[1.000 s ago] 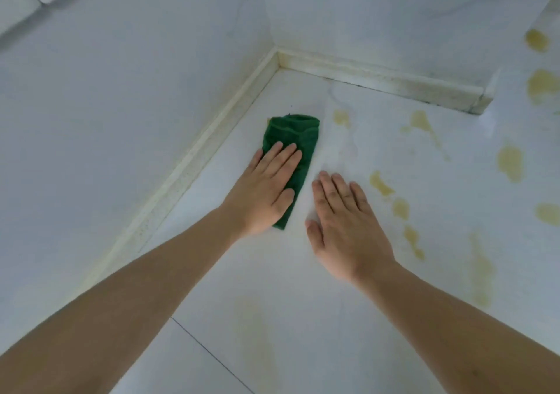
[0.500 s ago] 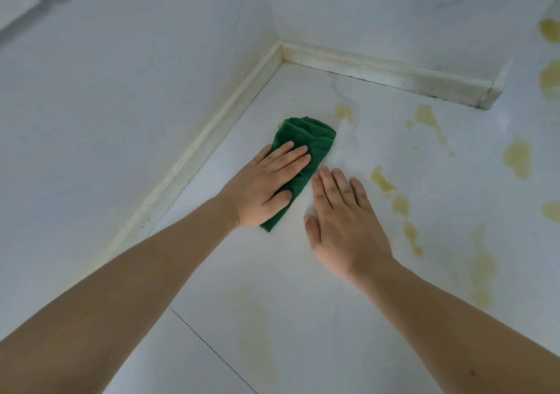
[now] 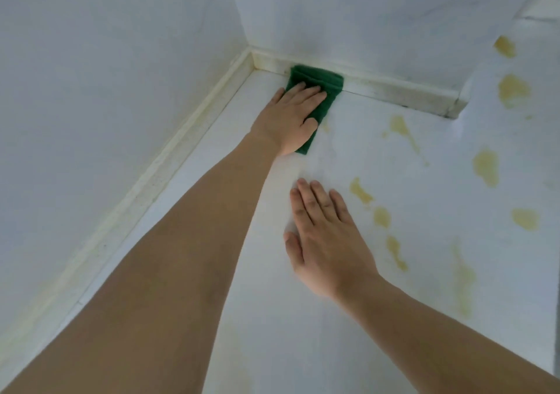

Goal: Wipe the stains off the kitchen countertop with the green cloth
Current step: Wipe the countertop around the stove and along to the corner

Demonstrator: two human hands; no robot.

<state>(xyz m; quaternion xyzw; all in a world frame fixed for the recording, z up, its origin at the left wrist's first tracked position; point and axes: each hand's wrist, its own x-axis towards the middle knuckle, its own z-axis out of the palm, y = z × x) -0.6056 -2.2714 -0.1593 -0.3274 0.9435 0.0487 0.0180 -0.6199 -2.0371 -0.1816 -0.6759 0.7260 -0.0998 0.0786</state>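
A folded green cloth (image 3: 328, 83) lies flat on the white countertop (image 3: 303, 318), its far end up against the back ledge near the corner. My left hand (image 3: 291, 116) presses on it with straight fingers, covering most of it. My right hand (image 3: 325, 236) rests flat on the bare counter nearer to me, fingers straight, apart from the cloth. Several yellow stains (image 3: 360, 192) run across the counter to the right of both hands.
A raised, grimy ledge (image 3: 400, 90) runs along the back wall, and another (image 3: 169, 163) along the left wall; they meet at the corner. More yellow stains (image 3: 513, 90) mark the far right. Faint yellowish streaks (image 3: 462, 281) lie on the right.
My left hand has pushed the cloth away from me, from beside my right hand up to the back ledge near the corner. My right hand has stayed flat on the counter.
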